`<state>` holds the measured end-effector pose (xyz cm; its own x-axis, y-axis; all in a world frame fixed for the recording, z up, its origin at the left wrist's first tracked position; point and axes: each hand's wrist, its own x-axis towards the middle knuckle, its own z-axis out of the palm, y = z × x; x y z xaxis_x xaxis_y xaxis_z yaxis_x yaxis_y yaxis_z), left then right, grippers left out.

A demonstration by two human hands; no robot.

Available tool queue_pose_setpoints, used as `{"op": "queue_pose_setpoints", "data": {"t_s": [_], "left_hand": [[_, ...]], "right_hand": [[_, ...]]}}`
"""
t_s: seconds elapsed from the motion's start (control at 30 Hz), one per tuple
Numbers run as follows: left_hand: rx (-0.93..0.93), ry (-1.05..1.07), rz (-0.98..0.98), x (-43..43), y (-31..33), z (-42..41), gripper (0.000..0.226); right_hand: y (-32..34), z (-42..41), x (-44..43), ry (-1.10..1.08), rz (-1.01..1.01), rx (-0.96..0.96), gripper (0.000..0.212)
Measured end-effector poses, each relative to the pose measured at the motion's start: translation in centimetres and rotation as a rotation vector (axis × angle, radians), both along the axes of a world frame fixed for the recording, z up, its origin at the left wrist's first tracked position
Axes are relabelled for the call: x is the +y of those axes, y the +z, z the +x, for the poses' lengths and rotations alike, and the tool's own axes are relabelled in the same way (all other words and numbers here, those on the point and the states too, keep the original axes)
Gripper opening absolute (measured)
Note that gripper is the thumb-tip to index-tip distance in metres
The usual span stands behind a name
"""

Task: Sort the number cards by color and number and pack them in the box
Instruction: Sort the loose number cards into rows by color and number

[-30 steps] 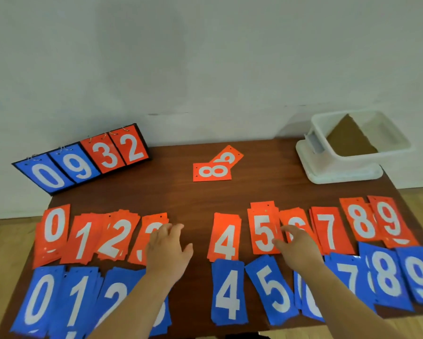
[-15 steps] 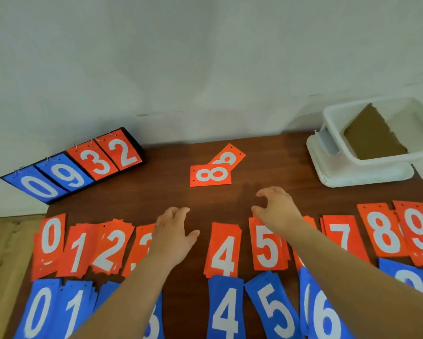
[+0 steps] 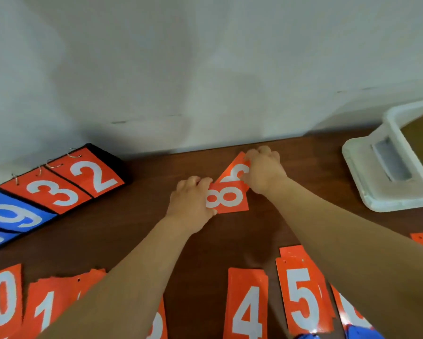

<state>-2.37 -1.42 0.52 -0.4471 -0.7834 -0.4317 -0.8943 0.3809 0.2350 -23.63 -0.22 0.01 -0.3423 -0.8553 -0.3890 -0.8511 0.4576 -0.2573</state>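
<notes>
Two loose orange cards lie at the far middle of the brown table (image 3: 122, 231). My left hand (image 3: 192, 203) grips the left end of the orange 8 card (image 3: 228, 198), which lies sideways. My right hand (image 3: 263, 171) pinches the tilted orange card (image 3: 237, 168) behind it, whose number is partly hidden. Along the near edge lie orange piles: 0 (image 3: 3, 298), 1 (image 3: 50, 307), 4 (image 3: 247, 304) and 5 (image 3: 303, 297). The white plastic box (image 3: 399, 133) stands at the far right on its lid.
A flip scoreboard (image 3: 56, 187) showing 9, 3, 2 stands at the far left against the wall. A brown sheet sits inside the box. My forearms cover the orange 2 and 3 piles and the cards right of the 5.
Both hands have reached forward from the sorted rows to the two loose orange cards and taken hold of them. The camera has moved closer, so the blue rows dropped out of view.
</notes>
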Motion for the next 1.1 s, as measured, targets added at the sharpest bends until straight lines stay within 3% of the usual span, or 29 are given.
{"op": "queue_pose_setpoints", "data": {"t_s": [0.17,0.23,0.33,0.5,0.73,0.87,1.1], "left_hand": [[0.035,0.061,0.004,-0.6,-0.6,-0.1,0.074],[0.081,0.112,0.030,-0.2,-0.3,-0.1,0.073],[0.198,0.225,0.096,1.0,0.4,0.2,0.062],[0.392,0.483,0.118,4.6,2.7,2.4,0.055],[0.599,0.558,0.087,13.2,10.0,4.9,0.043],[0.624,0.466,0.122,18.6,13.0,5.0,0.036],[0.731,0.300,0.202,25.9,17.0,3.5,0.031]], "right_hand": [[-0.9,-0.7,-1.1,-0.141,0.040,-0.159,0.056],[-1.0,-1.0,-0.6,-0.179,0.006,-0.223,0.046],[-0.6,-1.5,1.9,-0.292,-0.127,-0.268,0.026],[3.6,-3.5,9.5,-0.453,-0.380,-0.340,0.030],[13.1,-5.0,21.3,-0.419,-0.665,-0.445,0.036],[15.9,-3.6,25.9,-0.244,-0.586,-0.549,0.023],[17.2,1.5,32.7,-0.062,-0.463,-0.601,0.027]]}}
